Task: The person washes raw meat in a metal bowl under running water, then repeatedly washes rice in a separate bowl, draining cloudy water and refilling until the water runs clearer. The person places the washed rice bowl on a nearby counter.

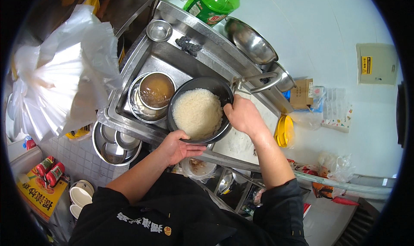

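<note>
A dark round pot (pixel 227 99) with white rice (pixel 198 113) heaped in it is held over the right part of a stainless steel sink (pixel 158 57). My right hand (pixel 242 113) grips its rim on the right side. Under the near side lies my left hand (pixel 182 147), thumb at the rim and fingers below, supporting it. Left of the pot, a metal bowl of brownish liquid (pixel 157 90) rests on a larger metal basin (pixel 136 105) in the sink. The curved faucet (pixel 266 81) is just beyond my right hand.
A small steel bowl (pixel 159 30) and dark scouring pads (pixel 188 45) lie on the sink's back ledge. Metal bowls (pixel 250 40) lean by the wall near a green bottle (pixel 215 3). A large plastic bag (pixel 61 74) bulges at left. Yellow plates (pixel 284 131) stand at right.
</note>
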Action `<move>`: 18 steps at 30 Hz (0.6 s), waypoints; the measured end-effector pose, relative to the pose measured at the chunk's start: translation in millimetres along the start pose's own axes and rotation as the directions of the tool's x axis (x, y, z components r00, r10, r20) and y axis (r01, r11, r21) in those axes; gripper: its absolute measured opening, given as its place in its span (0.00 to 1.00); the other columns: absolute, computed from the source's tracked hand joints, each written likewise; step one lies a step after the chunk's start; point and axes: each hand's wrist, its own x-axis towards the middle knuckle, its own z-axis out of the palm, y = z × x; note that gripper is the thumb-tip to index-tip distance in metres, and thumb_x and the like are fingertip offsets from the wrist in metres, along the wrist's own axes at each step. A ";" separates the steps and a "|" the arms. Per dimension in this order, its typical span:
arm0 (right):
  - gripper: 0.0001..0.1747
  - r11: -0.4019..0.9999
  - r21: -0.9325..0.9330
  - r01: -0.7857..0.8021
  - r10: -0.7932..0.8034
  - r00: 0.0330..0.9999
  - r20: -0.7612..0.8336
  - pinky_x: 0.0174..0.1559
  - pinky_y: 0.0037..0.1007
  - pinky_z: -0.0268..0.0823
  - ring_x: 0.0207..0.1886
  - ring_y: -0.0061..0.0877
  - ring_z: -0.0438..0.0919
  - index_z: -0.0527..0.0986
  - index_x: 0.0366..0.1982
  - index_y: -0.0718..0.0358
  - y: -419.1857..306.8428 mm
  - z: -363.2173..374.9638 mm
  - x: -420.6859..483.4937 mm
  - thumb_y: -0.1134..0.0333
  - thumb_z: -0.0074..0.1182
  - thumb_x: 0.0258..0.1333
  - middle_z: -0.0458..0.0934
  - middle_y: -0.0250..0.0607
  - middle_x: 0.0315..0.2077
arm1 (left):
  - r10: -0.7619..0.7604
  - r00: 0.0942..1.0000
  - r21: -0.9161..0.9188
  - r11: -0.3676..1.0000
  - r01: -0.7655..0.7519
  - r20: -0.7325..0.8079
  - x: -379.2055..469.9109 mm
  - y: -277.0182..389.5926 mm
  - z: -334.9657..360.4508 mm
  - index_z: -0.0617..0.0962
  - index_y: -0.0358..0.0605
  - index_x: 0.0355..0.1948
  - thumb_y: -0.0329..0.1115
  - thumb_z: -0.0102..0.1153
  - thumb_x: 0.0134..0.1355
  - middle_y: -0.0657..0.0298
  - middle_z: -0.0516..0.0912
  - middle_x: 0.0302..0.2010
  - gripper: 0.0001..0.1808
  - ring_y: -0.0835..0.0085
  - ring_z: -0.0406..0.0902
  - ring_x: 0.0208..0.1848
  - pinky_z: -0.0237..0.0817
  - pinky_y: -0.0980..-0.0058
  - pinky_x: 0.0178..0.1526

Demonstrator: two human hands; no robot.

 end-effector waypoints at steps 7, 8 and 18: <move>0.17 0.589 0.774 -0.233 0.225 0.967 0.120 0.33 0.37 0.77 0.29 0.37 0.83 0.74 0.39 0.74 64.4 135.9 -38.2 0.63 0.54 0.63 0.82 0.53 0.27 | 0.423 0.832 0.565 0.808 -0.167 -0.359 15.4 10.9 -5.8 0.65 0.35 0.66 0.24 0.51 0.51 0.48 0.77 0.55 0.37 0.53 0.78 0.55 0.77 0.58 0.50; 0.16 0.384 0.841 -0.382 0.258 0.919 0.299 0.29 0.32 0.77 0.27 0.29 0.82 0.73 0.39 0.73 66.6 156.7 -46.2 0.64 0.55 0.65 0.82 0.47 0.27 | 0.539 0.780 0.706 0.684 -0.185 -0.318 19.1 12.6 -9.8 0.65 0.35 0.66 0.23 0.51 0.50 0.49 0.77 0.56 0.37 0.55 0.78 0.56 0.75 0.60 0.51; 0.25 0.262 0.932 -0.249 0.311 0.936 0.163 0.34 0.31 0.77 0.32 0.29 0.83 0.72 0.52 0.71 167.9 197.0 -5.8 0.54 0.50 0.70 0.81 0.47 0.35 | 0.589 0.797 0.868 0.457 -0.193 -0.133 68.2 42.5 0.1 0.70 0.36 0.60 0.21 0.53 0.48 0.56 0.81 0.47 0.33 0.65 0.79 0.46 0.73 0.70 0.44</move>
